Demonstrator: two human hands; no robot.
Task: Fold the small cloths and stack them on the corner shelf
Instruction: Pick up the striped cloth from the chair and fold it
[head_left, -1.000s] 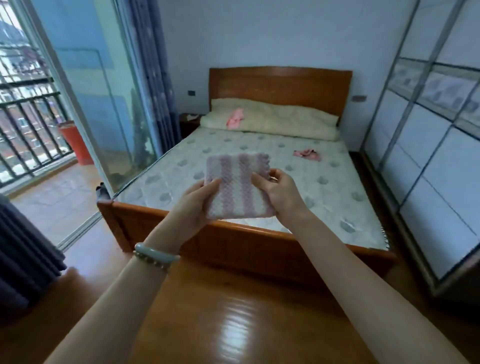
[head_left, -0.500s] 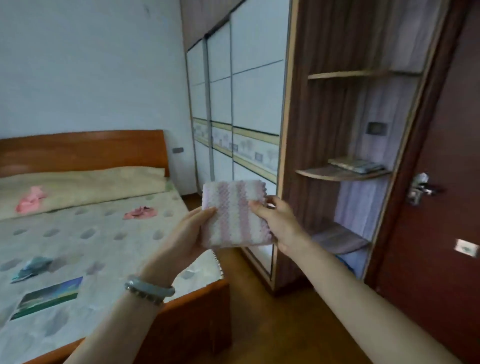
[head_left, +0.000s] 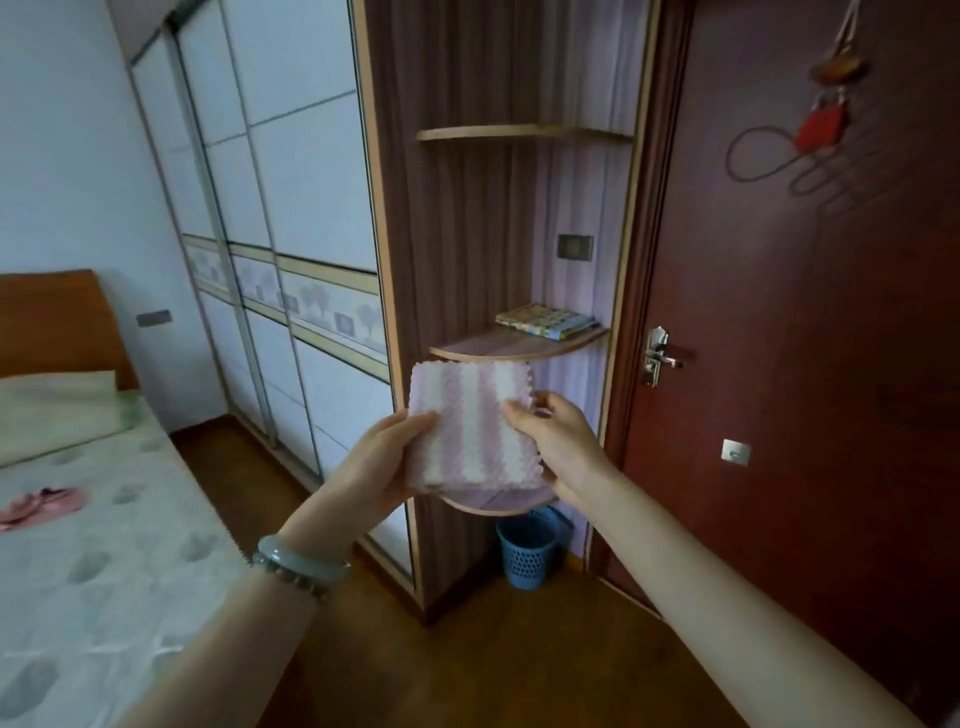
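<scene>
The folded striped cloth (head_left: 470, 426) hangs just in front of the corner shelf (head_left: 488, 345), between its middle and lower tiers, with the left grip (head_left: 384, 462) pinching its left edge and the right grip (head_left: 561, 441) pinching its right edge. Held only by the edges, the fold could sag open on the way in, and set too near the shelf's curved lip it could slide off toward the blue basket (head_left: 525, 556) under the shelf. The cloth hides most of the lower tier, and the flat patterned item (head_left: 545, 320) on the middle tier is too blurred to call cloth or book.
</scene>
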